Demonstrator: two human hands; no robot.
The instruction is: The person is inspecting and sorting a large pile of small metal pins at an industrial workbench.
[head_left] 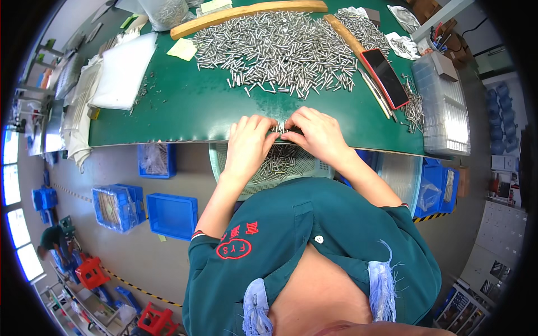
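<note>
At the front edge of the green table (185,120), my left hand (246,143) and my right hand (319,134) face each other with fingers curled in. A small cluster of metal pins (282,127) is held between their fingertips. Just below, under the table edge, a pale green plastic basket (217,162) holds many loose pins (274,165). Farther back on the table spreads a large heap of silvery metal pins (274,50); a few stray ones lie along its near side.
Wooden bars (246,10) border the heap. On the right lie a red-edged phone (385,78), pen-like tools (374,92), a small pin pile (413,106) and stacked clear plastic trays (443,106). White sheets (123,73) lie left. Blue crates (172,215) stand on the floor; a person (53,238) is far left.
</note>
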